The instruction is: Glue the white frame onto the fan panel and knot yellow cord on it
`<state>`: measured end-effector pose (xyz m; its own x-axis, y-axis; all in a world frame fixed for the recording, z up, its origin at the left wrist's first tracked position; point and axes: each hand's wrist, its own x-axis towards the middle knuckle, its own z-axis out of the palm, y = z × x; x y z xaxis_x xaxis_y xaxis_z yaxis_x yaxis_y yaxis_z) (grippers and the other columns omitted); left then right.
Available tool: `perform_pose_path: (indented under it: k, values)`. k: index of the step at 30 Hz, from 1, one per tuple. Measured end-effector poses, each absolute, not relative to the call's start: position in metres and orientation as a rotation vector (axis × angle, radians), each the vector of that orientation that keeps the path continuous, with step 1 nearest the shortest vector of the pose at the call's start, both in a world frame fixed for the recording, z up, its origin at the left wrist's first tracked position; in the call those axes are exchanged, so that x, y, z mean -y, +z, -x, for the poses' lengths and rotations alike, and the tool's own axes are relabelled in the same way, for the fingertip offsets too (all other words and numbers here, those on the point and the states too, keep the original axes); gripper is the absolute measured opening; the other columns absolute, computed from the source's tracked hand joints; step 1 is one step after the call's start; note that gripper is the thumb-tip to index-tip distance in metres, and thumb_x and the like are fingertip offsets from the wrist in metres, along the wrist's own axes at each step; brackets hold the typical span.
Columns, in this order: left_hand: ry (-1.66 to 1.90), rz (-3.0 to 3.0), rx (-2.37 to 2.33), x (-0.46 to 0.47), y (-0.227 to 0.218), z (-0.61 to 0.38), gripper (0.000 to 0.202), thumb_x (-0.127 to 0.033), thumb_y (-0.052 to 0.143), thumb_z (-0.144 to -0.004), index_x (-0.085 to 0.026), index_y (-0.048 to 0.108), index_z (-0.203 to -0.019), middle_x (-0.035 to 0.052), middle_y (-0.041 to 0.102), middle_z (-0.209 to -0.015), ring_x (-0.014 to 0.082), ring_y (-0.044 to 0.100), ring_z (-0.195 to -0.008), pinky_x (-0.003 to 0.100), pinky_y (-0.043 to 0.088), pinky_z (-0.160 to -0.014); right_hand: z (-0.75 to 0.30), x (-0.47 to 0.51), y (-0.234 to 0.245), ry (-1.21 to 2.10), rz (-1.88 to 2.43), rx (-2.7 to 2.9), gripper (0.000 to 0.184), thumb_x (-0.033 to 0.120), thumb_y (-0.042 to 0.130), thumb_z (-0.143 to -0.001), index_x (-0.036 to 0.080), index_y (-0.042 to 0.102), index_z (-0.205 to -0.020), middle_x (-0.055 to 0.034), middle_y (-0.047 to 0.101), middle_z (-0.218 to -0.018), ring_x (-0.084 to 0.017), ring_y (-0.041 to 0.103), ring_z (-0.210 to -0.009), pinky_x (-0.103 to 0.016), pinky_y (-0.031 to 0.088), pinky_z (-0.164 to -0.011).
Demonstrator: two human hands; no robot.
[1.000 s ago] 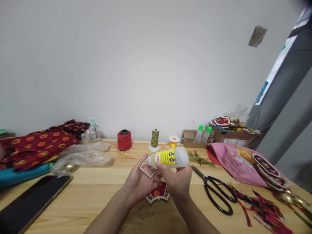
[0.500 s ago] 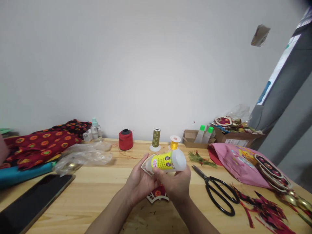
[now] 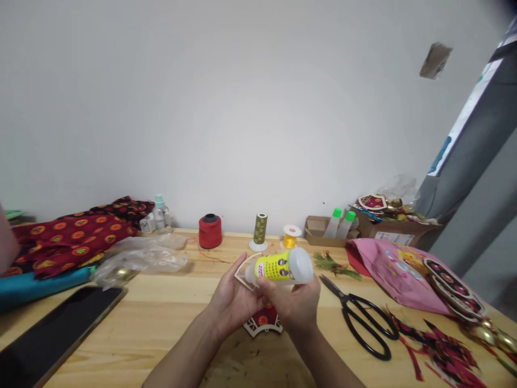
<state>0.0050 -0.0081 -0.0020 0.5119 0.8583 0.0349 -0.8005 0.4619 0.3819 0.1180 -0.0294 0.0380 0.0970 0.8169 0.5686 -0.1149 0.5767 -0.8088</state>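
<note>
My right hand [image 3: 298, 307] is closed round a glue bottle [image 3: 278, 268], whitish with a yellow label, tilted with its narrow end to the left. That end lies over a small wooden-edged piece [image 3: 241, 274], which my left hand [image 3: 230, 304] holds from below between thumb and fingers. The bottle hides much of this piece and its tip. Under my hands, a fan-shaped ornament [image 3: 263, 323] with red patterned cloth and a pale cut-out wooden rim lies on the table, partly covered. Black-handled scissors [image 3: 359, 315] rest to the right of my right hand.
Thread spools stand along the wall: red [image 3: 210, 231], olive [image 3: 260, 229] and yellow [image 3: 291, 237]. A small box [image 3: 317, 231] holds green-capped bottles. Pink bag [image 3: 398, 272] and cloth scraps [image 3: 444, 345] lie right; patterned cloth [image 3: 72, 237], plastic bag [image 3: 141, 258] and phone [image 3: 60, 334] left.
The view has shifted slightly, so most things appear a little further right. The glue bottle stays over the wooden-edged piece, and my grip looks the same.
</note>
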Motion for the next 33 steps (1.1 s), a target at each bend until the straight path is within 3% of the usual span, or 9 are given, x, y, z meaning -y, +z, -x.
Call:
perform_pose_path:
  k: [14,19,33]
  values:
    - [1.069,-0.427,-0.164,0.009,0.004,-0.005,0.038,-0.039,0.04,-0.077,-0.015,0.051,-0.104,0.0085,0.063,-0.087,0.0184,0.058,-0.075,0.027,0.042,-0.063,-0.115,0.03,0.037,0.8,0.694,1.255,0.024,0.021,0.069,-0.049,0.013,0.06,-0.07,-0.0057,0.067,-0.065,-0.019,0.063,-0.058,-0.026,0.053,-0.053]
    - [1.083,-0.445,-0.146,0.009,0.006,-0.009,0.036,-0.039,0.039,-0.077,-0.013,0.054,-0.097,0.0096,0.064,-0.087,0.0212,0.057,-0.081,0.03,0.041,-0.068,-0.114,0.032,0.039,0.805,0.655,1.296,0.025,0.02,0.069,-0.05,0.014,0.06,-0.073,-0.0054,0.067,-0.068,-0.019,0.063,-0.061,-0.026,0.053,-0.055]
    - [1.093,-0.456,-0.151,0.011,0.009,-0.01,0.036,-0.038,0.037,-0.078,-0.013,0.054,-0.097,0.0097,0.064,-0.089,0.0222,0.057,-0.085,0.035,0.039,-0.078,-0.115,0.033,0.039,0.814,0.652,1.3,0.026,0.019,0.069,-0.05,0.014,0.059,-0.074,-0.0051,0.067,-0.069,-0.019,0.063,-0.062,-0.026,0.053,-0.056]
